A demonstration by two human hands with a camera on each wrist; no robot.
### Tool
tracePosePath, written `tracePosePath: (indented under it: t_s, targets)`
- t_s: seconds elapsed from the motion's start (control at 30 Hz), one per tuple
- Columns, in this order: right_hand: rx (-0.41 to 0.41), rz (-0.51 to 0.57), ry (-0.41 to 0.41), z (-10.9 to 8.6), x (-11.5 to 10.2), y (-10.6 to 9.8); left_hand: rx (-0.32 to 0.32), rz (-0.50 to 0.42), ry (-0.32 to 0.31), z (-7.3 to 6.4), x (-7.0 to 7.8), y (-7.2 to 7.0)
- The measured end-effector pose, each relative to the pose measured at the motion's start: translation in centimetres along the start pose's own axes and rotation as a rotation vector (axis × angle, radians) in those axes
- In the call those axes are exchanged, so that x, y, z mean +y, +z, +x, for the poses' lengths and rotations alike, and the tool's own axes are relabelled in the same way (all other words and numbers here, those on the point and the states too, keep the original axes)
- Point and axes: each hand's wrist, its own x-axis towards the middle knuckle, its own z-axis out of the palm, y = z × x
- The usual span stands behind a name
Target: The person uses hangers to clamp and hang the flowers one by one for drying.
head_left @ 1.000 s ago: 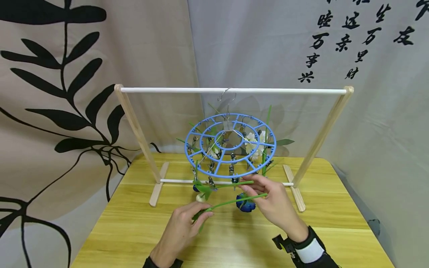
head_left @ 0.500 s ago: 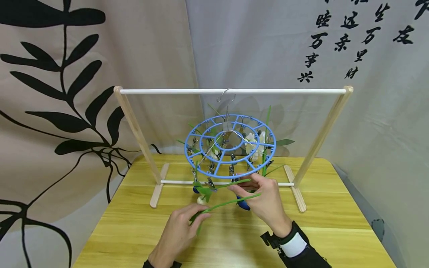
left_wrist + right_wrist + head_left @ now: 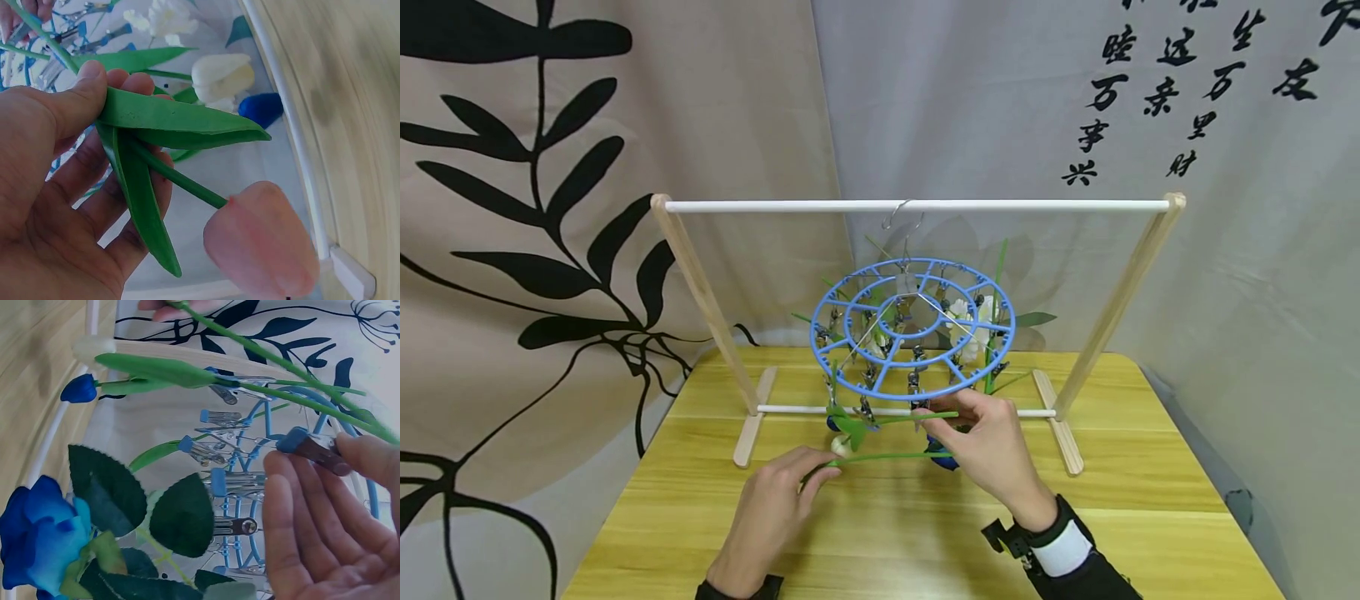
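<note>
My left hand (image 3: 767, 517) pinches the green stem of a pink tulip (image 3: 259, 240) beside its leaves. In the left wrist view the bloom points down and right, away from the palm. The tulip's stem reaches toward my right hand (image 3: 1000, 458), which is at the front of a blue round clip hanger (image 3: 917, 397). Between thumb and fingers, the right hand pinches a metal clip (image 3: 315, 453) with a blue tip. Whether its jaws are apart is unclear. A blue rose (image 3: 47, 537) hangs close by, partly behind this hand in the head view.
The hanger hooks over a white rod (image 3: 775, 206) on a wooden stand (image 3: 707, 292). Clipped flowers include a white tulip (image 3: 222, 75), a blue tulip (image 3: 80, 389) and a white blossom (image 3: 977, 333). Several metal clips (image 3: 234, 482) hang around. A wooden table (image 3: 910, 542) lies below.
My right hand has moved left to the front clip and then stayed there. My left hand has shifted left, drawing the tulip's stem end left from beside the right hand.
</note>
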Motion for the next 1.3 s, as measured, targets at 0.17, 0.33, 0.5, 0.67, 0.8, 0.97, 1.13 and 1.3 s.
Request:
tracePosePath:
  t_s: [0.17,0.33,0.5,0.67,0.8,0.97,1.13,1.3]
  targets:
    - [-0.044,0.042,0.04,0.1,-0.2,-0.3,0.007,0.011,-0.002,-0.1,-0.5,0.0]
    - [-0.058,0.041,0.078,0.0,-0.3,-0.4,0.008,0.047,0.004,0.0,0.1,0.0]
    - [-0.002,0.009,0.093,-0.2,-0.5,0.1,-0.011,0.056,0.014,0.3,2.0,0.1]
    - [0.099,-0.057,0.027,-0.2,-0.8,0.7,-0.005,0.047,0.026,0.7,3.8,0.5]
    - [0.137,-0.126,-0.022,-0.3,-1.0,0.8,0.02,0.053,0.007,1.0,4.6,0.6]
    - [0.1,-0.144,-0.044,-0.3,-1.2,0.7,0.01,0.051,-0.02,1.3,4.9,0.6]
    - [0.086,-0.137,-0.021,-0.2,-1.1,0.8,-0.01,0.055,0.018,2.0,5.6,0.7]
    - [0.098,-0.141,-0.017,-0.2,-1.1,0.9,0.012,0.052,0.058,2.7,6.1,0.9]
